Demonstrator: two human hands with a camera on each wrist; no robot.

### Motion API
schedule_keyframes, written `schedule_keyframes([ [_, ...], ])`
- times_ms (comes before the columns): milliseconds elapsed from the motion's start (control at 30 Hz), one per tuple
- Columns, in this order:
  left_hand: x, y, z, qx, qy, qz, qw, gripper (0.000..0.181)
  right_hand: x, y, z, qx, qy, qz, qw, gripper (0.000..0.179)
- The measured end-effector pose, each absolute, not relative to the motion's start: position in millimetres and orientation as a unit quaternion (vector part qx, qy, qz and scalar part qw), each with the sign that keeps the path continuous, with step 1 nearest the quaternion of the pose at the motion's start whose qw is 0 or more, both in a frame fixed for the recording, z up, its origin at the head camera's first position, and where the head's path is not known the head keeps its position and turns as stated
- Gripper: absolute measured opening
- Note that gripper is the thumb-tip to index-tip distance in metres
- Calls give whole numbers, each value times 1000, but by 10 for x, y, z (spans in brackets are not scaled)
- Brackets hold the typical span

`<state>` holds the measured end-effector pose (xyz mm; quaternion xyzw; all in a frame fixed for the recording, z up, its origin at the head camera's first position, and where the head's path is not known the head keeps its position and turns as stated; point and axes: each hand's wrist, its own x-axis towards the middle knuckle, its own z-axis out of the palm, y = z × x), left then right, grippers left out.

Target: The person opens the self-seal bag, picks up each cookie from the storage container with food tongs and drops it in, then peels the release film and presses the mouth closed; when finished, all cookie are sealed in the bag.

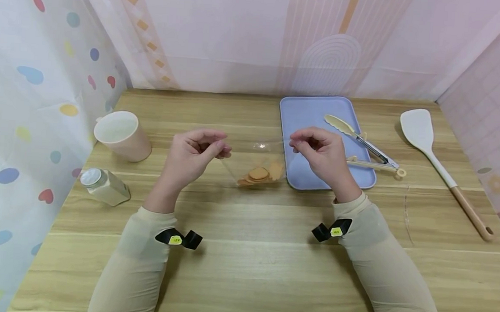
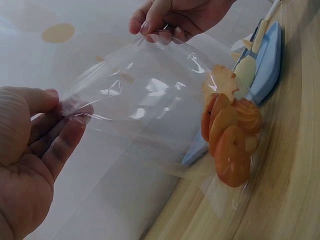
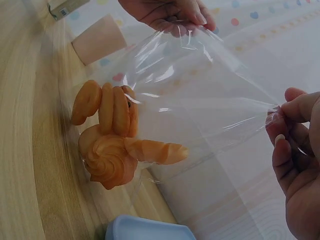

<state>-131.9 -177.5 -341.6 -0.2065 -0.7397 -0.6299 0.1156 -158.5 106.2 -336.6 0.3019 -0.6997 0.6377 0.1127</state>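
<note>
A clear plastic bag (image 2: pixel 145 95) is stretched between both hands, with several golden cookies (image 3: pixel 107 155) gathered at its bottom. My left hand (image 1: pixel 191 154) pinches one top corner of the bag between thumb and fingers. At the opposite corner, my right hand (image 1: pixel 321 154) pinches the film the same way. In the wrist views the cookies lie low, close over the wooden table (image 1: pixel 233 271), some flat and round, one swirled. The bag overlaps the left edge of a blue tray (image 1: pixel 309 174) in the head view.
On the tray lie tongs (image 1: pixel 364 142) and a second cream-handled utensil (image 1: pixel 380 166). Further right are a white spatula (image 1: pixel 438 162) and a thin clear strip (image 1: pixel 407 215). A pink cup (image 1: pixel 125 137) and a white-lidded jar (image 1: pixel 106 187) stand at the left.
</note>
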Motion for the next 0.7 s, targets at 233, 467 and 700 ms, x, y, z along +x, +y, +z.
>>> schedule_keyframes([
  [233,-1341,-1744,-3439,-194,-729,-642,134,13,-1584,1067,-3367,301,-700,638,110,9],
  [467,-1361,-1752,-3477,-255,-700,-648,159,18,-1587,1084,-3365,303,-701,637,103,7],
  [700,-1349,-1752,-3476,-241,-718,-632,163,21,-1609,1101,-3380,309,-698,638,103,11],
])
